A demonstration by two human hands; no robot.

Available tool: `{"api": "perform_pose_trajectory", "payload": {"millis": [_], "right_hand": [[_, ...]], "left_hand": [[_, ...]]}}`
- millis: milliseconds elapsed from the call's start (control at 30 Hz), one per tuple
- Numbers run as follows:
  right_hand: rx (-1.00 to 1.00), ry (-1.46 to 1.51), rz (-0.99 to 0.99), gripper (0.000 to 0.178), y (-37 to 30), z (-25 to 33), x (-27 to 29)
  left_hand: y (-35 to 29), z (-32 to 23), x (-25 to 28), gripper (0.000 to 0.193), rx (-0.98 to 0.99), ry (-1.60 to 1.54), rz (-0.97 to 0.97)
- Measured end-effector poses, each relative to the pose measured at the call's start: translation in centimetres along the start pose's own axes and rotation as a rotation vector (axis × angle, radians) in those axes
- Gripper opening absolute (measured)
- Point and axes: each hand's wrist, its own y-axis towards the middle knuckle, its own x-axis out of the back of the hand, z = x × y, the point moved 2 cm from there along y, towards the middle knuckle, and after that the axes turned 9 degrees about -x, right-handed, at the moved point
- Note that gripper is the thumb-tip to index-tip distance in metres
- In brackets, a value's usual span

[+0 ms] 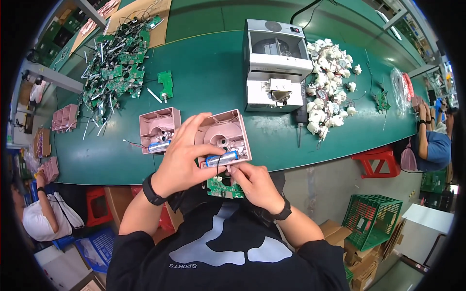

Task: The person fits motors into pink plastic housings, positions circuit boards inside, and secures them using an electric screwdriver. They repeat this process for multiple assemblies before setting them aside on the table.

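While the left hand (184, 156) clamps the battery (228, 158) inside the case (244, 138), the right hand (260, 186) touches the case's near edge; its grip I cannot tell.

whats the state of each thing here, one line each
left grip: closed on the near pink housing
right grip: at that housing's lower edge, exact hold unclear
near pink housing: open, inside showing
blue battery: in the housing, along its lower side
green circuit board: outside the housing, below it
other pink housing: open, not held
circuit board pile: heaped loosely
machine: upright, power unclear
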Motion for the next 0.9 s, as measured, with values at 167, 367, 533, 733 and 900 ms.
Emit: {"api": "perform_pose_trajectory", "payload": {"millis": [167,367,533,733,900], "right_hand": [[-0.185,0.233,0.232,0.024,2.4,-1.1,0.4],[0.139,-0.019,0.201,0.026,2.5,0.1,0.9],[-0.028,0.041,0.147,0.022,1.3,0.3,-0.4],[-0.19,0.113,0.079,0.02,1.0,-0.1,-1.3],[-0.299,0.271,0.116,0.023,-0.2,0.6,-1.7]], "left_hand": [[0.5,2.0,0.7,0.036,0.153,-0.205,0.037],[1.0,2.8,1.9,0.035,0.308,-0.429,0.039],[0.9,2.7,0.8,0.036,0.086,-0.082,-0.091],[1.2,3.0,-0.9,0.036,-0.027,0.091,-0.053],[2.0,3.2,-2.1,0.033,-0.026,0.131,-0.027]]}}
